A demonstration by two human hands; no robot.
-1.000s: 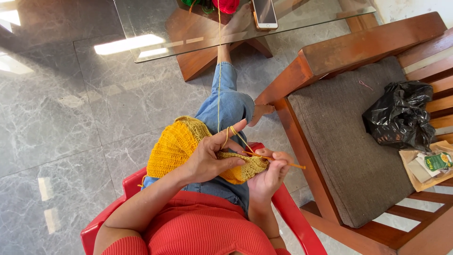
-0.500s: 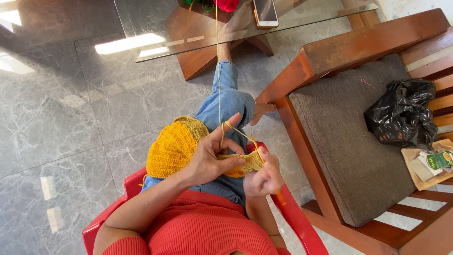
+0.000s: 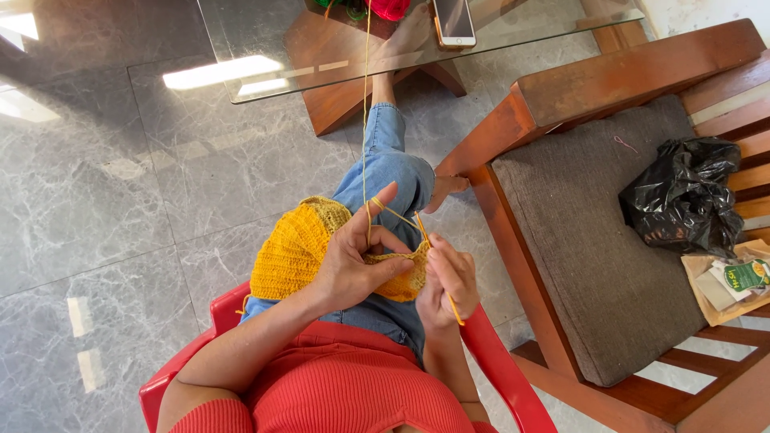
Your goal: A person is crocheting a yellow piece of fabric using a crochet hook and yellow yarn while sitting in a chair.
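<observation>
Over grey marble floor (image 3: 104, 200), both hands' grip (image 3: 353, 265) (image 3: 449, 277) closed on yellow crochet (image 3: 301, 248).

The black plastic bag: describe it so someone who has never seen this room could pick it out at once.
Start at the wooden bench with the grey cushion, to the right of the red chair. The black plastic bag lies crumpled at the cushion's far right end, against the back slats. It is the only glossy black thing there; the flat brown packets beside it are pale and papery.

Ribbed yellow yarn knitting (image 3: 301, 248); glossy glass tabletop (image 3: 265, 48)
</observation>
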